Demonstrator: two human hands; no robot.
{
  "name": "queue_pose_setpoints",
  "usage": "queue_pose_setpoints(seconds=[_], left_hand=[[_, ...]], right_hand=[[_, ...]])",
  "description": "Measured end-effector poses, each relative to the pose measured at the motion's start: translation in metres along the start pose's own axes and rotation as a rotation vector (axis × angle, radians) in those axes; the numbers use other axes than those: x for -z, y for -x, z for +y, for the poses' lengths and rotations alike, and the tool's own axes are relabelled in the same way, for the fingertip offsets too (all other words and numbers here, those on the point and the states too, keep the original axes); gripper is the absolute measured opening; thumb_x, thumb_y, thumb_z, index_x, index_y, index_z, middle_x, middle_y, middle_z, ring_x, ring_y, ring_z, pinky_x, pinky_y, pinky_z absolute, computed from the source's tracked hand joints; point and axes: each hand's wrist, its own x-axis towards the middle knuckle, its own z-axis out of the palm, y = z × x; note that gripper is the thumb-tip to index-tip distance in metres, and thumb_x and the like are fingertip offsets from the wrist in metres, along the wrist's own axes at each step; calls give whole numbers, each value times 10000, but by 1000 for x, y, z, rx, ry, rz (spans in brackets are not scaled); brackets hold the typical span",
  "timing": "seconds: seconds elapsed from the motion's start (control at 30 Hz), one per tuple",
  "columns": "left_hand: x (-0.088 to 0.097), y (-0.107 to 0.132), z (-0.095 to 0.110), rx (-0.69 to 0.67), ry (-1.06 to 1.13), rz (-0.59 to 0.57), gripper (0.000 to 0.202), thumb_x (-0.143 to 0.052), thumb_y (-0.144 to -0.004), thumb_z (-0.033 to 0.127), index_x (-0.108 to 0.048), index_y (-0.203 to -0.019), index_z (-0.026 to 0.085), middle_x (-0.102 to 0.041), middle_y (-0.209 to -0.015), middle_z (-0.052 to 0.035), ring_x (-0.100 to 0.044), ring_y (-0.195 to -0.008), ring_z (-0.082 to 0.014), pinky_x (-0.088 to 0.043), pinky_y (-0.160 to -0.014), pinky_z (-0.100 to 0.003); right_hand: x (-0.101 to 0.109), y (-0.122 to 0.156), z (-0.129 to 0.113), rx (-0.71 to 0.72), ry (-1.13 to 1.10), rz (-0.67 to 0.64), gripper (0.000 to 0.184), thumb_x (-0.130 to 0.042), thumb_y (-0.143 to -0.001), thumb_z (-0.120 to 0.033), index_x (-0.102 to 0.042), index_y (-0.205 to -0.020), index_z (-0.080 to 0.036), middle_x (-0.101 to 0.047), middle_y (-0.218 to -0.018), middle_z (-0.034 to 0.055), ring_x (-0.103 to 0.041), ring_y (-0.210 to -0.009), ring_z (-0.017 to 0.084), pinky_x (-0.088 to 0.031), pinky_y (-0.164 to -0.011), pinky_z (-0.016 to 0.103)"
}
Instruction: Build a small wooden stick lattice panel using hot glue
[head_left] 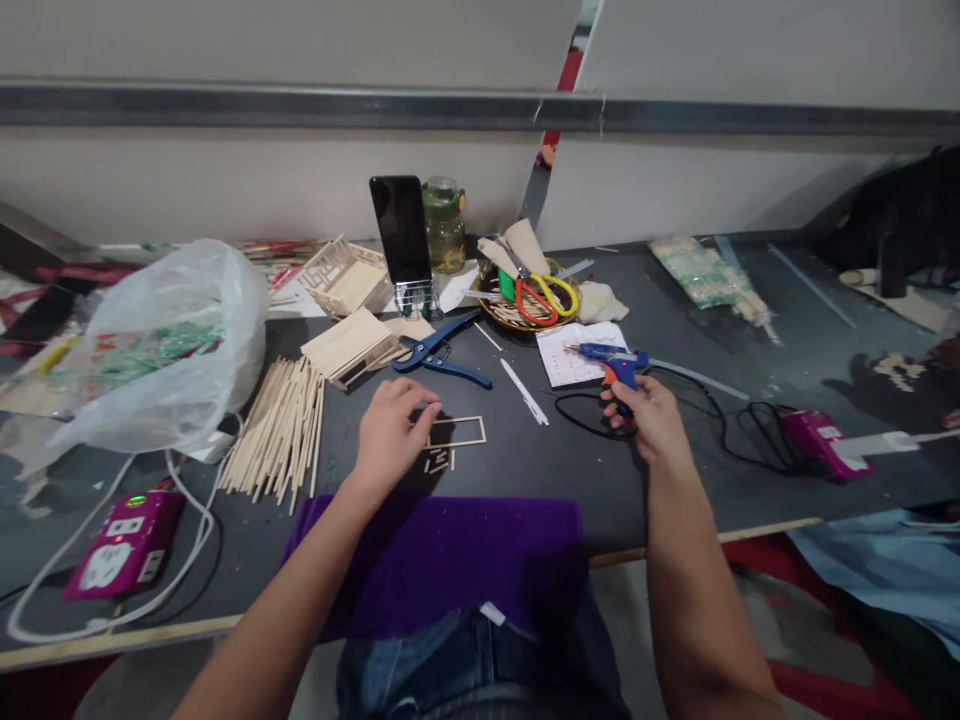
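Observation:
My left hand (390,430) rests on the dark table (675,470), fingers curled and pinching the left end of a small rectangular stick frame (459,432). Short cut stick pieces (439,462) lie just below the frame. My right hand (649,412) is closed round the handle of a blue and orange glue gun (611,360), whose nozzle points left over a sheet of paper (576,352). The gun's black cord (720,430) runs right across the table.
A pile of long sticks (279,428), blue cutters (439,355), a white pen (525,392), small stick houses (349,345), a propped phone (403,232), a jar (444,222), a basket with scissors (536,295), a plastic bag (161,345), pink power strips (124,545) and purple cloth (442,560) surround me.

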Motion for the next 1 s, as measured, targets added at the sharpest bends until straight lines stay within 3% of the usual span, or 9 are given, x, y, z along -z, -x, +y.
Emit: queue_pose_setpoints(seconds=[0.17, 0.4, 0.53, 0.7, 0.83, 1.0], left_hand=[[-31, -46, 30, -198, -110, -315, 152, -579, -902, 208, -718, -964, 217, -655, -923, -45, -550, -902, -205, -451, -778, -323], [-74, -84, 56, -319, -280, -526, 272, -554, -933, 293, -687, -1170, 267, -639, -1004, -58, -533, -968, -221, -427, -736, -298], [-81, -93, 45, -323, -343, -499, 229, -546, -932, 279, -731, -1061, 243, -642, -951, -61, -539, -958, -218, -411, -688, -289], [-74, -100, 33, -250, -399, -404, 229, -524, -935, 247, -750, -954, 218, -647, -892, -65, -550, -892, -213, -402, -690, -300], [-74, -97, 44, -236, -369, -346, 167, -596, -906, 286, -730, -865, 193, -652, -906, -70, -553, -902, -218, -413, -697, -309], [-83, -90, 61, -353, -381, -386, 160, -653, -873, 326, -699, -846, 175, -648, -934, -82, -538, -948, -233, -420, -695, -312]], right_hand=[[-1, 2, 8, 20, 23, 2, 534, -819, -557, -484, -509, -898, -214, -650, -629, -39, -588, -441, 114, -433, -324, 178], [-7, 7, 10, -19, -7, -107, 561, -795, -582, -507, -485, -939, -206, -638, -639, -39, -588, -431, 113, -433, -328, 183], [-14, 8, 11, -28, -29, -144, 535, -774, -619, -511, -482, -948, -207, -634, -645, -37, -593, -437, 119, -438, -334, 190], [-20, 9, 10, -41, -78, -180, 504, -752, -655, -501, -462, -956, -219, -640, -668, -38, -602, -454, 122, -447, -348, 193], [-24, 11, 9, -73, -96, -226, 451, -741, -685, -483, -467, -930, -221, -643, -672, -30, -610, -460, 124, -452, -353, 192], [-25, 12, 9, -90, -95, -239, 383, -719, -723, -456, -483, -913, -223, -656, -661, -18, -615, -448, 126, -457, -350, 189]])
